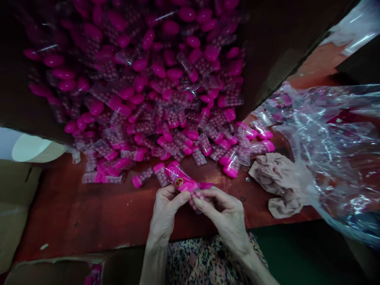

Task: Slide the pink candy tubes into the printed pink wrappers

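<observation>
Near the table's front edge, my left hand (166,208) pinches a pink printed wrapper (180,179) between thumb and fingers. My right hand (227,208) is closed on a clear tube of small pink balls (198,198) at the wrapper's lower end. The two hands nearly meet there, and the fingers partly hide the tube. Just behind the wrapper lies a capped tube (161,174), with another tube (143,177) to its left. A large heap of pink-capped tubes (175,114) spills out from a dark box onto the red table (97,213).
The dark box's side walls (276,43) flank the heap. On the right lie a crumpled cloth (277,178) and a large clear plastic bag (338,146). A pale round container (35,148) and cardboard (14,198) are at the left. Another open box (56,273) sits below the table edge.
</observation>
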Demonstrator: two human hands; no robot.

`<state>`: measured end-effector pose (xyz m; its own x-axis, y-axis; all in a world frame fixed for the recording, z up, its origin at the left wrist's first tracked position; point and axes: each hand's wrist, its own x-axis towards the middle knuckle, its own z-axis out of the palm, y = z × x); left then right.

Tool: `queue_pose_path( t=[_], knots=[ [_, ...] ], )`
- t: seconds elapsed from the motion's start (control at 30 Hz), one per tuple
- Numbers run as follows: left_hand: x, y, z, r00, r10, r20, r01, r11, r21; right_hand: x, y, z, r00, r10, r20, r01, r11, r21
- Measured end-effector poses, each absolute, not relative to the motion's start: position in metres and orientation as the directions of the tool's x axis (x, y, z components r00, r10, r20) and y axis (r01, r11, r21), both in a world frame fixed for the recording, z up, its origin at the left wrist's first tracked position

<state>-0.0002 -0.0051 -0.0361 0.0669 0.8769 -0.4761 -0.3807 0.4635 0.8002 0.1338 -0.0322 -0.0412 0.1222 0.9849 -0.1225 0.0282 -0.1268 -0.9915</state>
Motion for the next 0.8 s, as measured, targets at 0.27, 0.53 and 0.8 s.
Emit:
queue_pose_path(
  t=[0.27,0.53,0.8],
  knots=[
    [0.006,-0.003,-0.028,0.039,0.888,-0.459,-0.472,0.421,0.774,0.130,-0.029,-0.040,0.046,0.992,-0.115,0.079,-0.118,-0.990],
    [0.016,-0.009,-0.033,0.080,0.849,-0.522,-0.517,0.483,0.707,0.128,-0.028,-0.030,0.159,0.986,0.046,0.153,0.021,-0.988],
    [0.031,-0.019,-0.035,-0.016,0.828,-0.561,-0.621,0.431,0.654,0.127,-0.031,-0.036,0.203,0.979,-0.022,0.085,-0.041,-0.996]
  ],
)
